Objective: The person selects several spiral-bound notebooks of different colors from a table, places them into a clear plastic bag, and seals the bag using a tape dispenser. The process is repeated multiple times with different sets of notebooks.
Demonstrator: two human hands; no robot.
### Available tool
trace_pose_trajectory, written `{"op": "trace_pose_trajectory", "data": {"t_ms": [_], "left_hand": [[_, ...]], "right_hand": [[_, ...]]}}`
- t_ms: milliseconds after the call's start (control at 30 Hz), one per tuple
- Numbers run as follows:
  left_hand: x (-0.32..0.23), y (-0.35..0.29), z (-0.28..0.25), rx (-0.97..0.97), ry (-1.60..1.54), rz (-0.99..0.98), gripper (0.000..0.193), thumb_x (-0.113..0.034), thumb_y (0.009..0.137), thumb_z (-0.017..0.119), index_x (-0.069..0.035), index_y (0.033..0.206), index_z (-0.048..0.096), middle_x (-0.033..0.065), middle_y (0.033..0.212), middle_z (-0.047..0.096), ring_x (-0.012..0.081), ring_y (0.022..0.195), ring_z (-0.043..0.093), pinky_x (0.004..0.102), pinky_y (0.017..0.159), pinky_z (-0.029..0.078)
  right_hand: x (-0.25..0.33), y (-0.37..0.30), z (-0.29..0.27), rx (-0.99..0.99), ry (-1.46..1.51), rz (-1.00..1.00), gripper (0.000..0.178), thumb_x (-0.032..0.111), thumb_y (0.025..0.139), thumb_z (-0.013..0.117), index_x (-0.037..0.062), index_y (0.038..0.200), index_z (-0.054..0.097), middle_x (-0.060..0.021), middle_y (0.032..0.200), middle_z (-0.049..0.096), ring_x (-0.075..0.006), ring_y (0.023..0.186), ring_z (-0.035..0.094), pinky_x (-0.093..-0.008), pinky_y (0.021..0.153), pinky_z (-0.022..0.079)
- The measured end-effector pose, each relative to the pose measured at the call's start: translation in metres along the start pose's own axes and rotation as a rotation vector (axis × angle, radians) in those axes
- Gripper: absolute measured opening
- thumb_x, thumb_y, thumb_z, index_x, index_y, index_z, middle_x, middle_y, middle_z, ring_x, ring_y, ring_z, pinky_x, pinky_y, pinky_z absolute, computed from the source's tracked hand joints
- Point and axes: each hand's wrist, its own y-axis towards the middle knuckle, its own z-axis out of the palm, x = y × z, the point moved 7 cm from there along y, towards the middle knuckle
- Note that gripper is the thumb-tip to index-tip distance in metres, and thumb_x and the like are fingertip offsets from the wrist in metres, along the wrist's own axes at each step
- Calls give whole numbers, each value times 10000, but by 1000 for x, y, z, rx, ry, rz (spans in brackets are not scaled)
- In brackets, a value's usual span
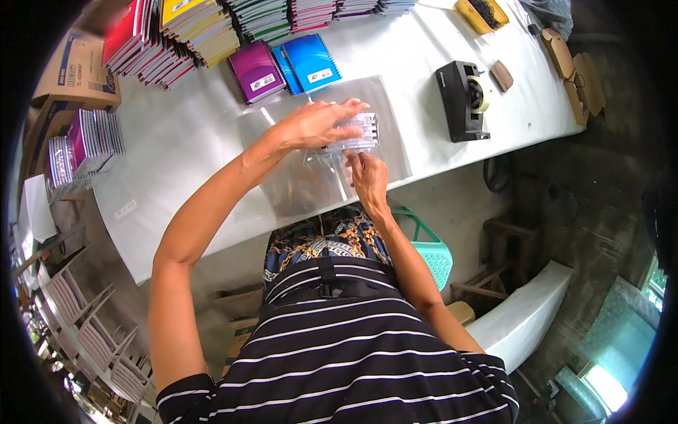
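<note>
White slips (368, 131) lie partly under the left hand (315, 126)

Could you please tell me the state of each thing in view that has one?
Left hand: fingers outstretched
Right hand: fingers curled
Clear plastic: spread out
Front purple notebook: closed
Top blue notebook: closed
Tape dispenser: loaded with tape
Yellow container: open, dark contents inside

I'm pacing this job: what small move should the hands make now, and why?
Probably steady the bundle with the left hand and smooth the loose film with the right hand: the left lies over the bundle, the right is by its near edge, and the film there looks crumpled.
</note>
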Motion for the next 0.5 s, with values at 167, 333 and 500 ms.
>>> {"op": "trace_pose_trajectory", "data": {"t_ms": [167, 333, 500], "left_hand": [[-32, 15, 11, -67, 317, 9, 998, -533, 707, 729, -228, 1522, 239, 146, 1519, 348, 486, 1365, 310, 634, 1087, 308], [-23, -5, -8, -256, -320, -44, 1049, -171, 648, 741, -197, 1543, 194, 161, 1513, 370, 354, 1324, 448, 437, 1090, 378], [24, -72, 28, -593, -1185, -18, 1144, -381, 649, 831, -127, 1544, 164, 193, 1562, 235, 342, 1449, 209, 436, 1162, 211]], "right_hand": [[-1, -10, 41, 549, 402, -20, 296, 278, 906, 659, -11, 866, 709, -67, 599, 611, -142, 546, 598, -318, 542, 490], [26, -42, 91, 1017, 1680, 308, 743, 342, 784, 792, 30, 1356, 436, -116, 1256, 555, -234, 1163, 545, -416, 1058, 406], [31, 20, -3, 491, 1335, 170, 930, 313, 647, 895, 73, 1391, 390, -84, 1272, 561, -249, 1212, 517, -431, 1072, 402]]}}
